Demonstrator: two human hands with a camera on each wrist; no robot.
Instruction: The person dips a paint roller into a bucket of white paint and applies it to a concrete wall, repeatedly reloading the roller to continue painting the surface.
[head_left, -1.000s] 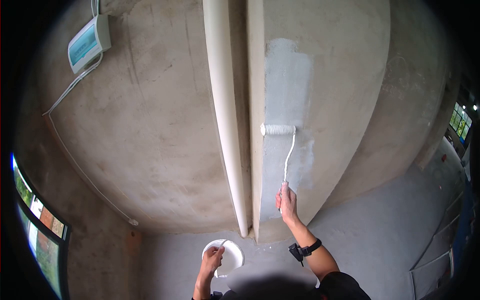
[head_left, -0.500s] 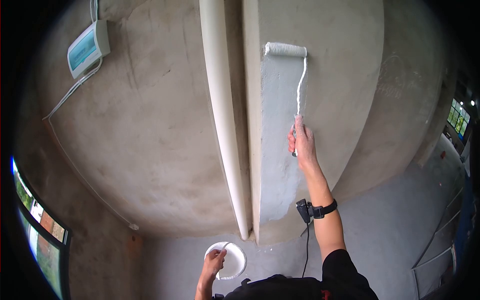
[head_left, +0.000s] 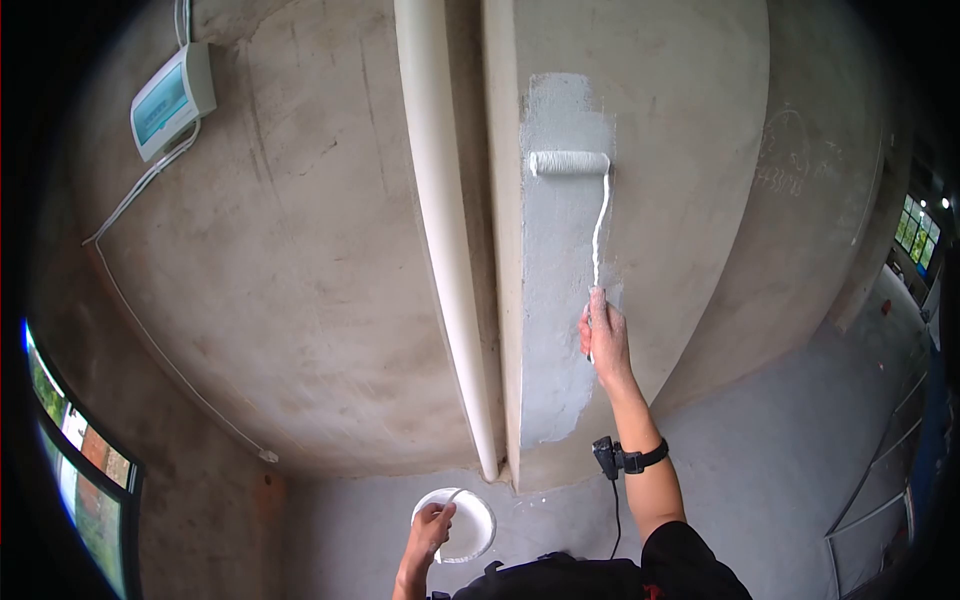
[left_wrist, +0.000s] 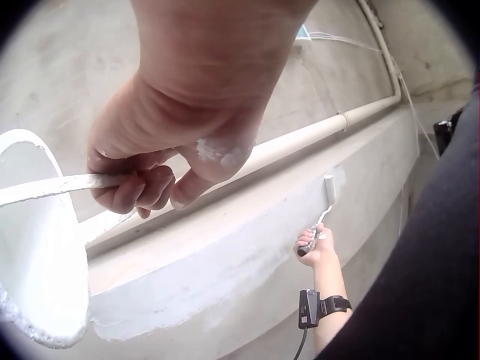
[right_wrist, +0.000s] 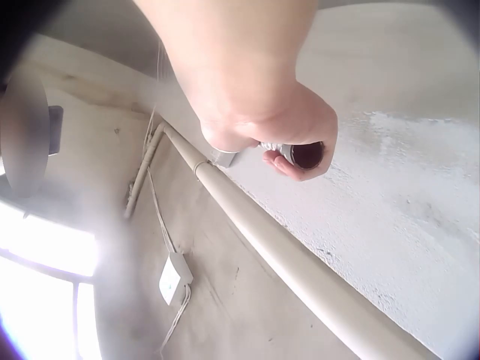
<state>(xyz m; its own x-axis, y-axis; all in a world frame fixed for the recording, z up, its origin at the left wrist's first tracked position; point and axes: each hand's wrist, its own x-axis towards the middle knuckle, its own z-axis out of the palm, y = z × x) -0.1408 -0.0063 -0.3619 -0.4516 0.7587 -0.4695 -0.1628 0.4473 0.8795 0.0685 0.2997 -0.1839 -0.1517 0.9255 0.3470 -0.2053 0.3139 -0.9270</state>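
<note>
My right hand (head_left: 608,335) grips the handle of a paint roller (head_left: 569,163), whose white sleeve lies across the painted strip (head_left: 560,260) on the column face. A bent, paint-covered frame joins sleeve and handle. In the right wrist view my fingers wrap the dark handle end (right_wrist: 307,155). Low in the head view, my left hand (head_left: 430,530) holds a white bucket (head_left: 484,525) by its handle. The left wrist view shows my curled fingers around that white bucket handle (left_wrist: 60,187), with white paint smeared on the hand. The bucket hangs tilted in that view.
A pale vertical pipe (head_left: 440,220) runs beside the column's left edge. On the left wall hang a breaker box (head_left: 172,103) and cables. A window (head_left: 90,470) stands at lower left. Grey floor (head_left: 760,440) spreads to the right, with metal frames at its far edge.
The roller first went up to the top of the painted strip, then came partway back down. The wet paint now reaches higher and wider there. My left hand and the bucket hardly moved.
</note>
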